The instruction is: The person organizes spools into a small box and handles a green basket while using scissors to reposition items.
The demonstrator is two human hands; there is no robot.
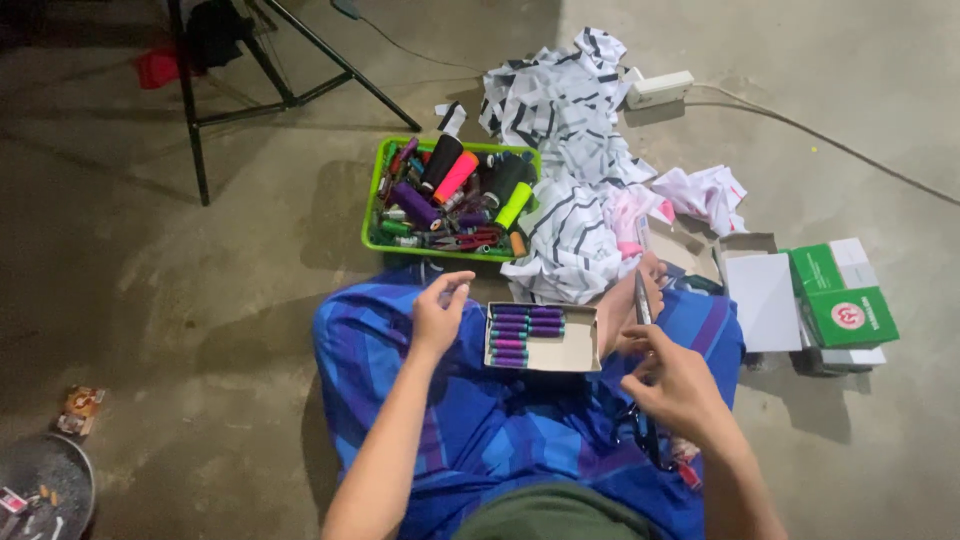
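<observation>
I sit on the floor in a blue striped wrap. On my lap lies a small open cardboard box with several purple thread spools in its left half. My left hand hovers just left of the box, thumb and fingertips pinched together, and nothing shows between them. My right hand is right of the box and pinches the lower end of a slim silvery tool that points away from me past my foot. Dark scissors lie on the wrap under that hand.
A green tray of thread cones and small tools stands ahead, with crumpled white patterned cloth to its right. A power strip, green and white boxes, black metal legs and a round pan lie around.
</observation>
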